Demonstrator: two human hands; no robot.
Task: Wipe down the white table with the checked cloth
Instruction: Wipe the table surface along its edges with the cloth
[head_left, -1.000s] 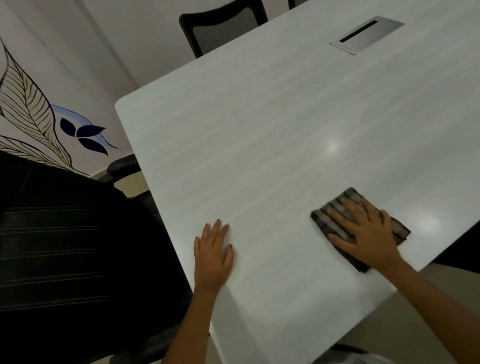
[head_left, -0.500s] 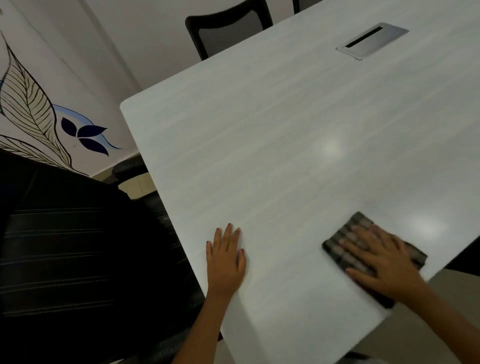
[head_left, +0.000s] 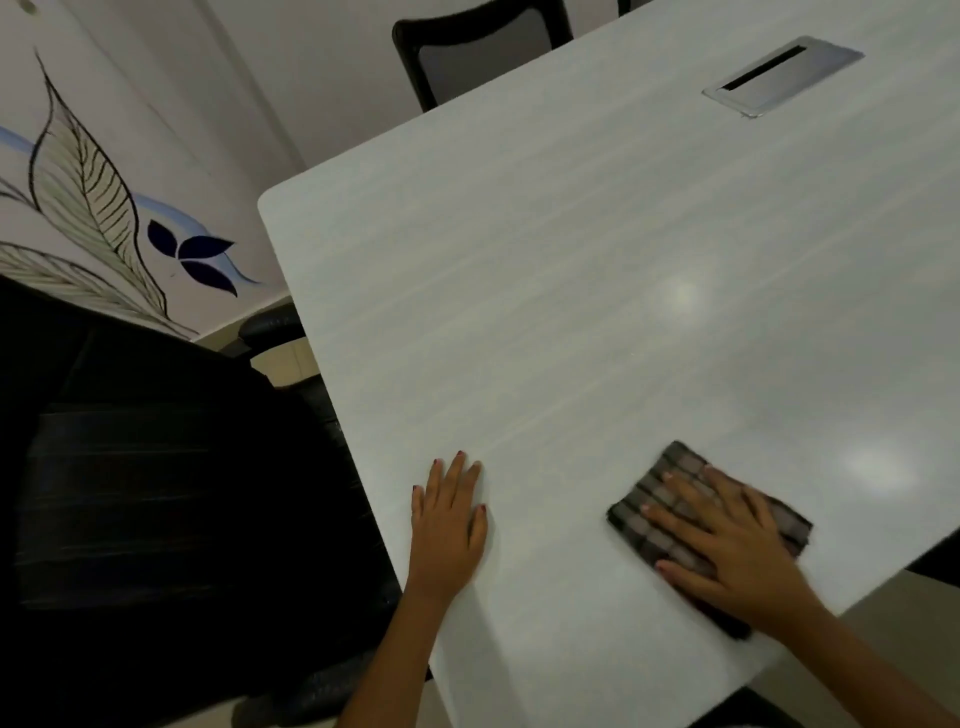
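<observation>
The white table (head_left: 571, 291) fills most of the view, its near corner at the bottom right. A folded checked cloth (head_left: 655, 509), dark grey and brown, lies flat near the table's right front edge. My right hand (head_left: 737, 551) presses on it with fingers spread and straight, covering its middle. My left hand (head_left: 449, 525) rests flat on the bare tabletop near the left edge, fingers straight, holding nothing.
A metal cable grommet plate (head_left: 782, 75) is set into the far tabletop. A black office chair (head_left: 156, 493) stands close against the table's left edge. Another dark chair (head_left: 478, 52) sits at the far end. A wall with painted leaves (head_left: 88, 192) is at the left.
My right hand has slid the cloth along the table near the right front edge, first toward the edge, then slightly back left. My left hand has stayed flat in place.
</observation>
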